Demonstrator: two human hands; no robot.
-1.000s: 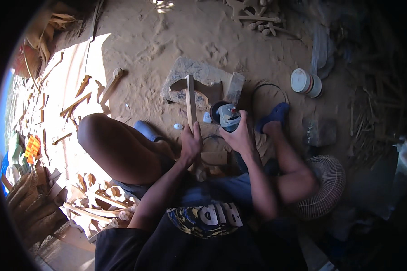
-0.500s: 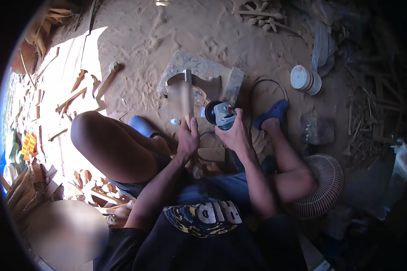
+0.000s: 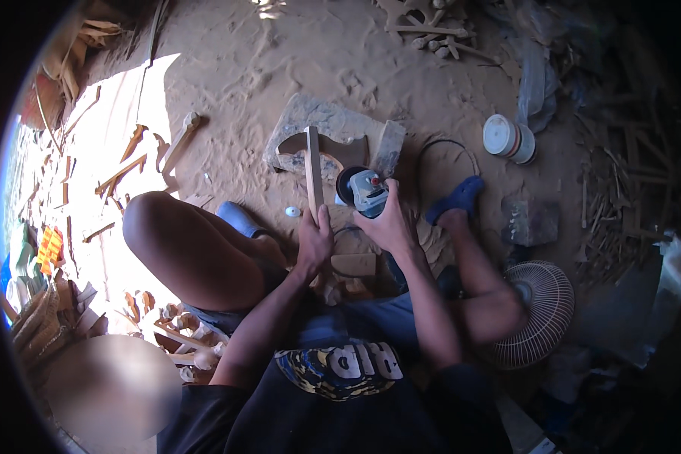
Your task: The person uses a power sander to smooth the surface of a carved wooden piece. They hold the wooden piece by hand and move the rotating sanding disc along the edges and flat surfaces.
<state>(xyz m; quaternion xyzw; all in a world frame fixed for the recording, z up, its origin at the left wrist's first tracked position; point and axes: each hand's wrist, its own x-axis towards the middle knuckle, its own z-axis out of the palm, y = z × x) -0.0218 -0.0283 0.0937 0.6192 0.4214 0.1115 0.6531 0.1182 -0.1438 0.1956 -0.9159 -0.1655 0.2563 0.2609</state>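
My left hand (image 3: 315,244) is closed round the near end of a narrow wooden piece (image 3: 313,174), which points away from me over a stone block (image 3: 306,113). Behind its far end is a curved brown shape (image 3: 344,150); whether the two are joined I cannot tell. In my right hand (image 3: 390,223) is an angle grinder (image 3: 369,193), grey-blue with a red button and a dark round disc at its left. The disc sits just right of the wooden piece, with a small gap visible between them.
Blue clogs (image 3: 458,198) are on my feet, either side of the block. At right stand a white tub (image 3: 501,135), a square block (image 3: 531,221) and a fan (image 3: 541,310). Cut wooden pieces (image 3: 180,140) lie at left and a wood pile (image 3: 439,30) at far right. A cable (image 3: 450,140) curves behind the grinder.
The wooden piece's far end has shifted slightly down and left, and it now shows sharply rather than blurred. The grinder has moved slightly left. Both hands keep their holds.
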